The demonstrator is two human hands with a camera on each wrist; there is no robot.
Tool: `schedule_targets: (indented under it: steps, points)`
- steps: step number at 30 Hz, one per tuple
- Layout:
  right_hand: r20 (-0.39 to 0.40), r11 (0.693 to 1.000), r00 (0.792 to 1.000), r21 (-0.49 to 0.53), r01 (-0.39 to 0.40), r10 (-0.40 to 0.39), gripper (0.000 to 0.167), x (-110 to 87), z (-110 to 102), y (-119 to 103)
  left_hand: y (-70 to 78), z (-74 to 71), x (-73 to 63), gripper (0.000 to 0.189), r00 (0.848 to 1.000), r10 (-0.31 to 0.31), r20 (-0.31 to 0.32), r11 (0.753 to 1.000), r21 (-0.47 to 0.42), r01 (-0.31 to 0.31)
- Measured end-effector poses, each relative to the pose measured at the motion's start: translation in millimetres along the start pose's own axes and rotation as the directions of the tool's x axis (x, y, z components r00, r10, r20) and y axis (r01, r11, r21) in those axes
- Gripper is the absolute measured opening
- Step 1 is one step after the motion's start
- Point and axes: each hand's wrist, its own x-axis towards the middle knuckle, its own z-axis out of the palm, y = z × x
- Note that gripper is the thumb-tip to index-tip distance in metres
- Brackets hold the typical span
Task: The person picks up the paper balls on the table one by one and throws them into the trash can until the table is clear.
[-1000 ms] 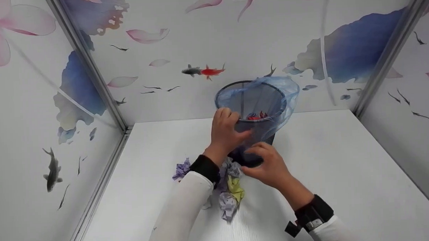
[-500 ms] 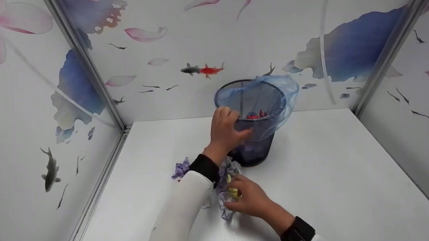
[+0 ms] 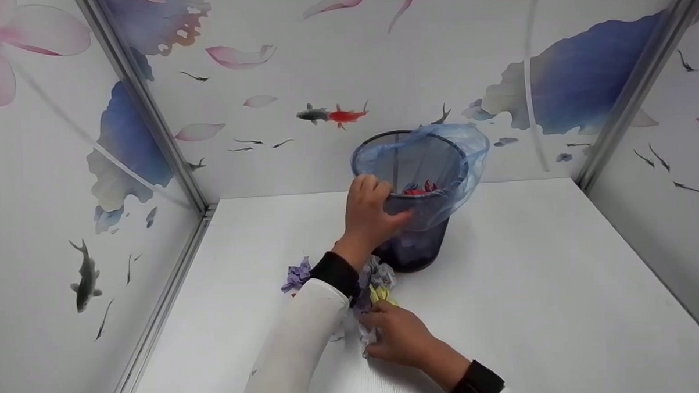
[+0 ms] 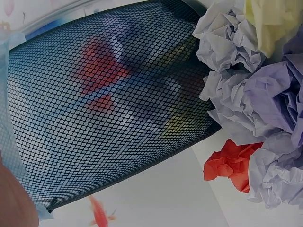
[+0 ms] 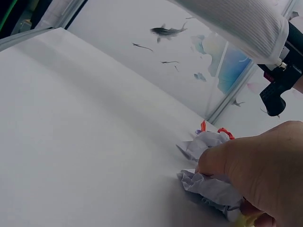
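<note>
Brought down since a second earlier from in front of the mesh bin (image 3: 418, 249), the right hand (image 3: 401, 337) was set on a pale paper ball (image 5: 208, 190). Just left of the left wristband (image 3: 333, 275), a purple paper ball (image 3: 297, 275) was seen on the white table (image 3: 226, 340). The bin's rim was gripped by the left hand (image 3: 368, 213), its fingers hooked over the edge. Just beyond the right hand, a grey paper ball (image 3: 382, 272) and a yellow paper ball (image 3: 381, 294) were bunched near the bin's base. Well apart from the left hand, the pale paper ball was pinched between the right thumb and fingers. Right of the left hand, red paper (image 3: 423, 190) was seen inside the bin, a blue liner (image 3: 476, 157) draped over its rim.
</note>
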Motion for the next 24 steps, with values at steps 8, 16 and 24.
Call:
schedule_targets:
  steps: [8, 16, 24]
  points:
    - [0.017, 0.999, 0.999, 0.023, -0.04, 0.04, 0.034, -2.4, 5.2, 7.3, 1.1, 0.3, 0.6, 0.059, 1.0, 0.016, -0.012, 1.0, 0.012, -0.016]
    - [0.023, 0.995, 0.999, 0.089, -0.037, 0.036, 0.02, -4.5, 9.9, 11.2, 1.2, -0.3, 0.1, 0.059, 1.0, 0.014, -0.013, 1.0, 0.009, -0.014]
    - [0.072, 0.976, 0.994, 0.194, -0.095, 0.083, 0.016, -7.8, 13.2, 14.4, 0.5, 0.2, 0.1, 0.059, 1.0, 0.008, -0.01, 1.0, -0.003, -0.008]
